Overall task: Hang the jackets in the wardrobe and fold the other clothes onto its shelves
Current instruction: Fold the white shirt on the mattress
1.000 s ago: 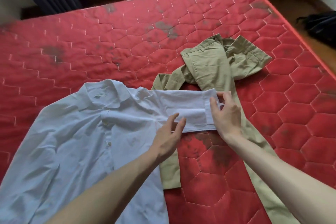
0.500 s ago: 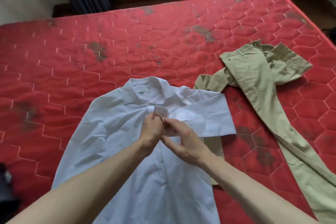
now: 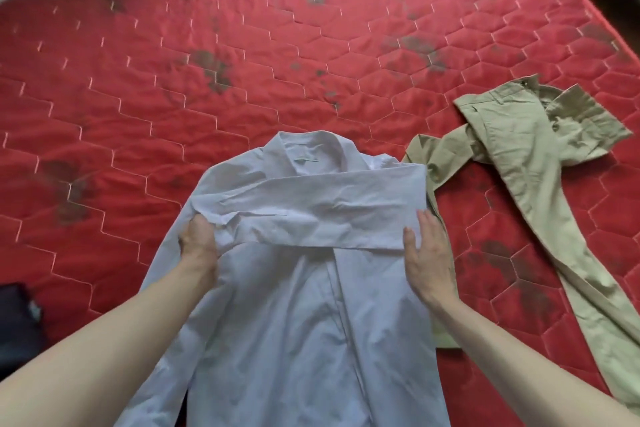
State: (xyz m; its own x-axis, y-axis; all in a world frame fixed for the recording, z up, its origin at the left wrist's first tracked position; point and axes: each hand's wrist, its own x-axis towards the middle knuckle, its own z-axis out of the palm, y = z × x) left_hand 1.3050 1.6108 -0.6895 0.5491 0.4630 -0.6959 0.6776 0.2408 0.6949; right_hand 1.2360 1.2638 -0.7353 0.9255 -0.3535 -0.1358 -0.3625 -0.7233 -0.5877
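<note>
A pale blue cotton shirt (image 3: 294,288) is spread on the red quilted mattress (image 3: 173,80). Its folded sleeve is gripped by the left hand (image 3: 197,241) at nine o'clock; its three o'clock edge is touched by the flat right hand (image 3: 429,253).

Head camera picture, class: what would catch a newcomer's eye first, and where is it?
The red quilted mattress fills the view, blotched with dark stains. At the near centre lies a white shirt, one sleeve folded across its chest; the left hand grips its left edge and the right hand lies flat at the right edge. Crumpled khaki trousers sprawl at right.
</note>
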